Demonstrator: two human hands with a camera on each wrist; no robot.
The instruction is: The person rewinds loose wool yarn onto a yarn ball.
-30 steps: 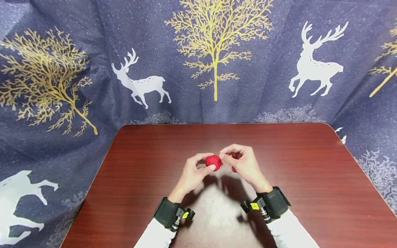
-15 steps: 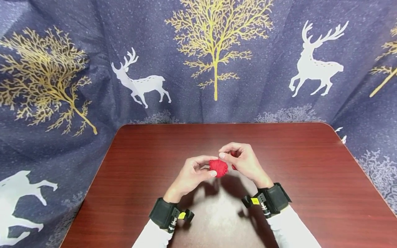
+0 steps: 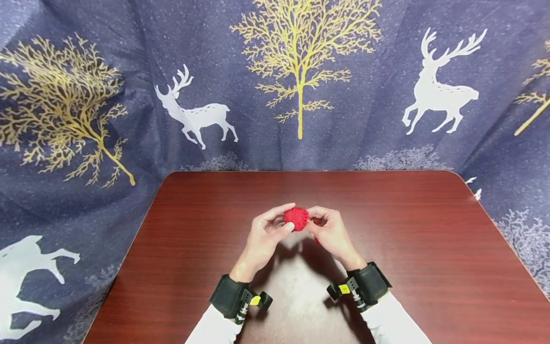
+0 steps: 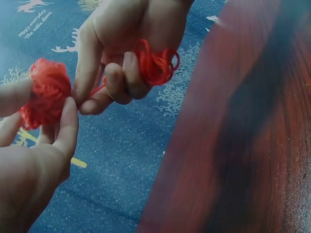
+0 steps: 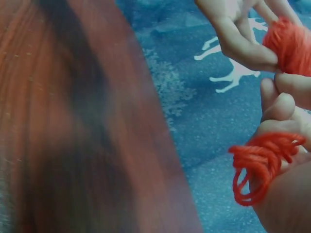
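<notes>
A small ball of red yarn (image 3: 295, 219) is held up over the table between the thumb and fingers of my left hand (image 3: 265, 235). Close beside it, my right hand (image 3: 336, 235) touches the ball's side with thumb and forefinger. In the left wrist view a strand runs from those fingertips back to a loose looped bundle of red yarn (image 4: 156, 63), which the curled lower fingers of the right hand grip against the palm. Several loops of this bundle (image 5: 262, 162) hang out of the hand in the right wrist view. The right thumb tip is partly hidden in the head view.
Both hands are above a reddish-brown wooden table (image 3: 206, 210) with rounded far corners. Behind it hangs a dark blue cloth (image 3: 266, 143) printed with white deer and yellow trees. Each wrist wears a black strap (image 3: 232, 296) with a small camera.
The yarn ball first shifted right and nearer, then back left and farther away, turning in my left hand. My right hand has moved left and now meets the ball's side.
</notes>
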